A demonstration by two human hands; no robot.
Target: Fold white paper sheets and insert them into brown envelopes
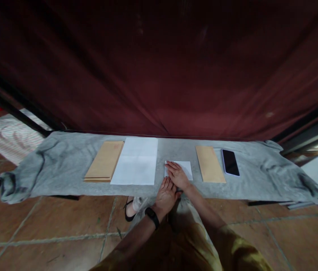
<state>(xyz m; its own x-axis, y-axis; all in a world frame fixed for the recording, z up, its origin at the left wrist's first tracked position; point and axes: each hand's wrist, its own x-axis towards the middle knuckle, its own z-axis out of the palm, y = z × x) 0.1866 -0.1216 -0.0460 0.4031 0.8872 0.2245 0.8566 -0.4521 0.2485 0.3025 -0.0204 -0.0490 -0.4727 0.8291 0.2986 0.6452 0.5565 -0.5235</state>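
Observation:
A small folded sheet of white paper (pixel 186 168) lies on the grey cloth in front of me. My right hand (pixel 177 175) rests flat across its left part, fingers stretched toward the upper left corner. Just below, my left hand (pixel 166 196) has its fingers out at the paper's near left edge, and its thumb side is close to my right wrist. Whether the left fingertips press on the paper or only on the cloth, I cannot tell. Left of the hands is a larger white sheet (pixel 136 162) with a crease across it.
A stack of brown envelopes (pixel 104 160) lies beside the large sheet. To the right are a single brown envelope (pixel 210 164) and a phone (pixel 230 162). Grey cloth (pixel 63 165) covers the narrow table, and a dark red curtain (pixel 159 94) hangs along its far edge.

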